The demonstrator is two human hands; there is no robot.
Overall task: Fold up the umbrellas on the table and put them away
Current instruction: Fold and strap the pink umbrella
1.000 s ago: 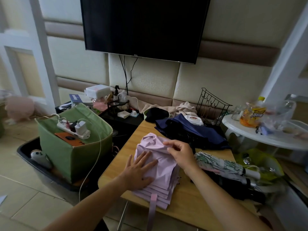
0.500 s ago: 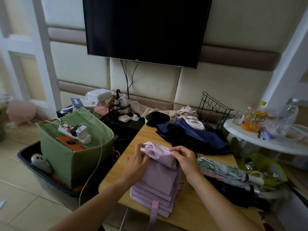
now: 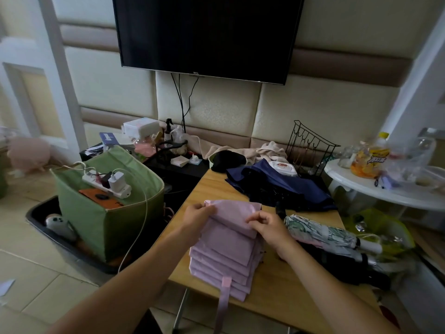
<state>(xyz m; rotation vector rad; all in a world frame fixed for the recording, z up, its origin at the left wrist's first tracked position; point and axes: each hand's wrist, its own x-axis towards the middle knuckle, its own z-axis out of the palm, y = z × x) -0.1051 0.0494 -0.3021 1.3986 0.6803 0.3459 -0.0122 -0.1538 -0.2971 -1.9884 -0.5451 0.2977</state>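
Pink umbrella (image 3: 228, 247) between both pinching hands

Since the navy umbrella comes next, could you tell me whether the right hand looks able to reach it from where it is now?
Probably yes: the navy umbrella lies open to view just beyond the right hand, nothing between; that hand first must release the pink umbrella.

Little here gives me anything to read. On the bottom edge of the television (image 3: 204, 34) on the wall in front of me, small pale letters look like "TCL". The blue box (image 3: 109, 138) behind the green bin has white lettering along its side, too small and tilted for me to read. The yellow-capped bottle (image 3: 372, 157) on the white side table carries a label with bold characters I cannot make out. The white packet (image 3: 281, 168) on the dark blue cloth has a reddish print, unreadable.
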